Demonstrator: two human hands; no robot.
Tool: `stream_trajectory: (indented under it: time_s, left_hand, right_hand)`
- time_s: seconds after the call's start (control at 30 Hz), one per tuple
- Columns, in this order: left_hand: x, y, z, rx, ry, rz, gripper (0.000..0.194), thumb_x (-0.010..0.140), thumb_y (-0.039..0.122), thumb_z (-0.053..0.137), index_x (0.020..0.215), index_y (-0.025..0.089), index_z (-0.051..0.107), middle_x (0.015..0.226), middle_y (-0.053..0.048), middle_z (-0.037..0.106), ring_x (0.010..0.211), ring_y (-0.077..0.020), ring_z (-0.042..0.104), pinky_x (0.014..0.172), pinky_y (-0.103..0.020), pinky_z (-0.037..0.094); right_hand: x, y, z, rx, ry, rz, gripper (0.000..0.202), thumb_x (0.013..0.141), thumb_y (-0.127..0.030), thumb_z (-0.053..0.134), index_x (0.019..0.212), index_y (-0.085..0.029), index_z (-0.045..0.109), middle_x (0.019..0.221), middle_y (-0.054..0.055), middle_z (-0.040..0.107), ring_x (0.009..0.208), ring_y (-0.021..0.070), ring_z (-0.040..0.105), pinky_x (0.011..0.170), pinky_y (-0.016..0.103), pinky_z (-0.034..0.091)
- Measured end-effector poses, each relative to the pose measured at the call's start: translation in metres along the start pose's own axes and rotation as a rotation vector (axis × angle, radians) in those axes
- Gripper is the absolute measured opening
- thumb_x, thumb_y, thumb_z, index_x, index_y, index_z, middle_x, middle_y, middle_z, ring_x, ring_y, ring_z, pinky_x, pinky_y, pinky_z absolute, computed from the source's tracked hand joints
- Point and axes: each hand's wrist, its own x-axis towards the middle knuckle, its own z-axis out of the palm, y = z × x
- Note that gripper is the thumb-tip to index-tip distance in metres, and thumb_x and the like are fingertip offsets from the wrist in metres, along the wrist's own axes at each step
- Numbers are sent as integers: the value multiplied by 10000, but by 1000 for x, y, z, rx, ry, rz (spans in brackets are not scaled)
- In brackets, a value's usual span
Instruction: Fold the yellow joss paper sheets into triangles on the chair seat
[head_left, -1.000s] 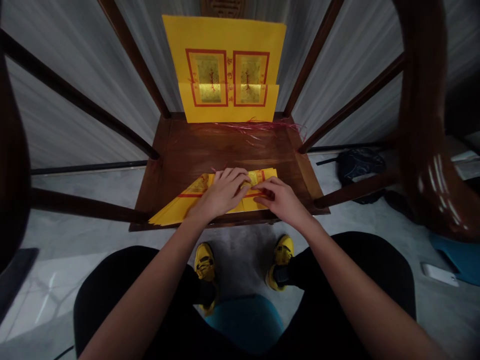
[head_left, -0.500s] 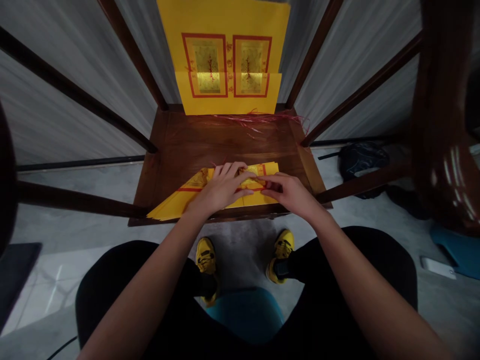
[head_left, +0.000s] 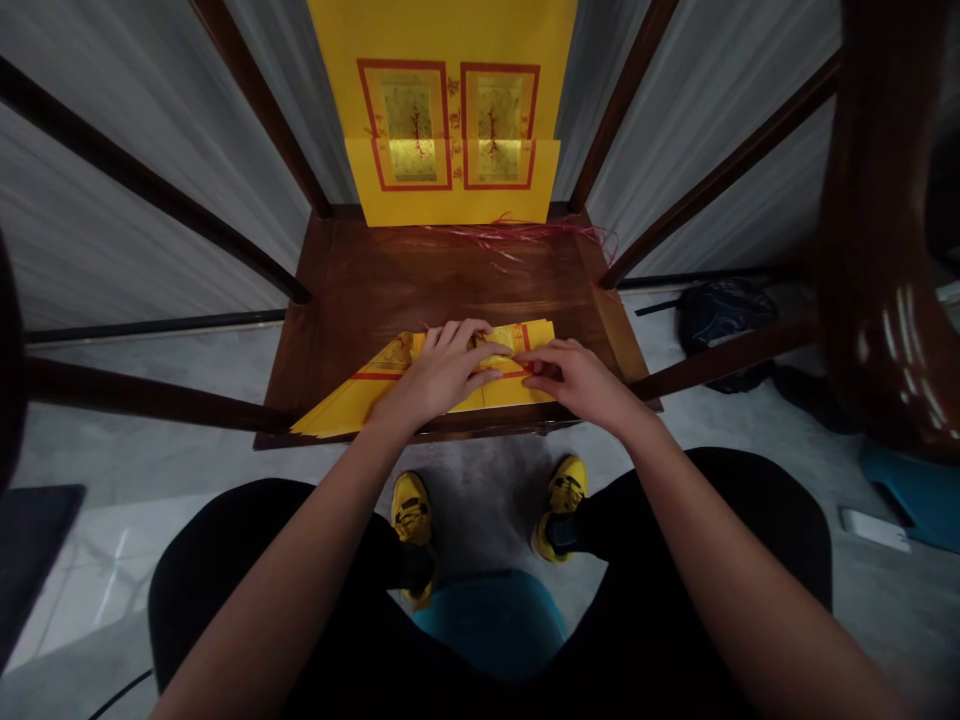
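Note:
Folded yellow paper [head_left: 341, 405] with red lines and gold patches lies along the front edge of a dark wooden chair seat [head_left: 360, 280]. My left hand [head_left: 444, 372] rests on top of it, fingers spread, thumb pointing right. From the right, my right hand [head_left: 566, 375] pinches the paper between thumb and fingers, its fingertips close to those of my left. Behind, a stack of large yellow sheets [head_left: 457, 208] with two red-framed gold squares stands at the back of the seat.
Red strings [head_left: 510, 233] lie at the back of the seat. Dark wooden bars rise on both sides. A dark bag [head_left: 726, 335] and a white object [head_left: 876, 530] are on the floor at right. A blue stool [head_left: 491, 620] shows between my legs.
The whole view has shifted slightly, with the scene a little higher and to the left. Both hands keep nearly the same place on the paper.

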Motion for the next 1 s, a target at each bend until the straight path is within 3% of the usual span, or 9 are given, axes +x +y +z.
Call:
stream_trajectory:
  time_s: [0.13,0.3,0.4,0.5,0.6,0.73,0.83,0.9,1.0]
  left_hand:
    - [0,-1,0,-1,12,1,359,1112,442,626,1457,365,688,1572,-101,533,1423,-336,491,1225,-535,341]
    - [-1,1,0,-14,42,12,354,1109,432,638,1441,331,709,1594,-114,557,1457,-330,510,1238,-538,340]
    - [1,6,5,-36,47,60,329,1133,270,589,1412,356,740,1648,-78,573,1533,-295,494,1308,-570,244]
    - [3,12,11,-36,-24,146,640,1066,-25,442,1431,416,726,1667,12,593,1594,-229,465,1364,-607,119]
    - [5,17,13,-22,-123,161,832,957,-127,378,1509,426,664,1665,64,586,1633,-198,430,1387,-622,51]
    - [3,21,9,41,-189,141,878,936,-95,375,1662,382,500,1771,42,417,1698,-213,308,1385,-651,-69]
    - [-1,23,9,66,-185,113,694,1078,95,385,1720,359,410,1822,27,303,1730,-257,208,1385,-660,-84]
    - [-2,24,11,71,-173,100,585,1142,244,368,1719,322,423,1829,0,290,1739,-273,161,1390,-656,-71]
    - [-3,25,14,97,-177,84,554,1162,317,333,1689,230,480,1827,-53,299,1743,-270,141,1402,-635,-46]
  right_hand:
    - [-4,12,-10,-154,-29,-4,392,936,-251,803,1318,-342,818,1080,59,752,1065,312,599,1023,494,470]
    - [-11,28,-14,-155,-73,-35,484,950,-266,792,1423,-363,756,1173,67,710,1154,319,588,1085,509,431]
    - [-20,32,-18,-157,-84,-41,526,959,-286,774,1470,-398,718,1221,73,684,1215,339,573,1112,542,428]
    - [-29,37,-22,-164,-86,10,527,969,-306,752,1480,-421,705,1215,78,675,1216,360,580,1106,601,440]
    - [-37,42,-25,-148,-73,37,517,982,-296,723,1483,-421,697,1205,78,681,1208,369,596,1104,652,451]
    - [-42,34,-20,-125,23,-31,548,1007,-317,703,1540,-425,639,1339,85,682,1285,378,608,1140,668,470]
    - [-43,11,-1,-58,243,-111,743,1036,-426,698,1716,-367,405,1610,117,580,1484,379,537,1252,648,426]
    - [-43,-5,18,-57,171,-182,781,1120,-432,547,1796,-310,176,1783,126,415,1638,324,404,1336,593,367]
    - [-47,-19,44,-201,64,-208,845,1145,-492,469,1809,-209,31,1856,165,234,1719,312,251,1395,578,280]
